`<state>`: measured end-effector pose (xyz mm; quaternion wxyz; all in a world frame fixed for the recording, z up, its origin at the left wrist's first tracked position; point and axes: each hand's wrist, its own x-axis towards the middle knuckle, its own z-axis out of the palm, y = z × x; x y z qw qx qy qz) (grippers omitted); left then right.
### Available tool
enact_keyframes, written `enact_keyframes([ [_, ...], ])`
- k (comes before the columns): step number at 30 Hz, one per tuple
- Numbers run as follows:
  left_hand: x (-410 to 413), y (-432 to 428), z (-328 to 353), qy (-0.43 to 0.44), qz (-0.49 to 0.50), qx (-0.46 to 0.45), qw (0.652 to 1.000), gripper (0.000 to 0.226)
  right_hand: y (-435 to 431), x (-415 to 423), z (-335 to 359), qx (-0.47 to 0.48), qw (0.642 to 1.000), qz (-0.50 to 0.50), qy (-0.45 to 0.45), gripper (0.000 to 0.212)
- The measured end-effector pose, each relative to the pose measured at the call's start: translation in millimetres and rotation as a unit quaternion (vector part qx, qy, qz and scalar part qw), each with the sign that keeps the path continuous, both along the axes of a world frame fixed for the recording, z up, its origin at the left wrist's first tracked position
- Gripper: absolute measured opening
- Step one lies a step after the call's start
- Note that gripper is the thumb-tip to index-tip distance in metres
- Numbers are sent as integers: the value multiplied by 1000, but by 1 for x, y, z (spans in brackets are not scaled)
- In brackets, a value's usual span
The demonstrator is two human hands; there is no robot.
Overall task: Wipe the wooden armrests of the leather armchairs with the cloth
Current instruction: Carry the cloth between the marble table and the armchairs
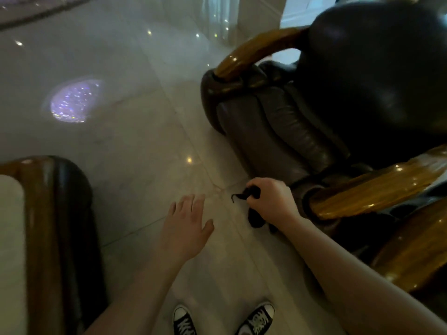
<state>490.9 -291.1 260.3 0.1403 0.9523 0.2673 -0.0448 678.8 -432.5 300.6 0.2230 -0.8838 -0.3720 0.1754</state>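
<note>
A dark leather armchair [285,126] stands at the right. Its near wooden armrest [372,192] is glossy and golden brown; the far armrest [256,53] curves up to the backrest. My right hand [271,201] is shut on a dark cloth [254,217], which hangs below the fist just left of the near armrest's front end. Whether the cloth touches the wood I cannot tell. My left hand [187,224] hovers over the floor to the left, fingers spread and holding nothing.
Another piece of furniture with a dark rounded wooden edge [55,213] and a pale top stands at the lower left. Glossy pale floor tiles [145,131] lie between the two. My two sneakers [256,320] show at the bottom.
</note>
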Motion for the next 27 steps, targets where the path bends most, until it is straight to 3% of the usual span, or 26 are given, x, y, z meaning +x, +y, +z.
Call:
enact_keyframes([
  [10, -161, 67, 39, 15, 89, -21, 996, 67, 96, -135, 51, -15, 997, 74, 2, 19],
  [19, -248, 111, 49, -3, 238, -34, 971, 62, 192, -209, 67, -14, 972, 233, -10, 23],
  [23, -276, 132, 42, -2, 329, -62, 942, 67, 246, -229, 64, -16, 947, 320, 0, 24],
  [27, -294, 151, 33, 18, 395, -33, 918, 70, 299, -244, 58, -29, 908, 418, 12, 23],
])
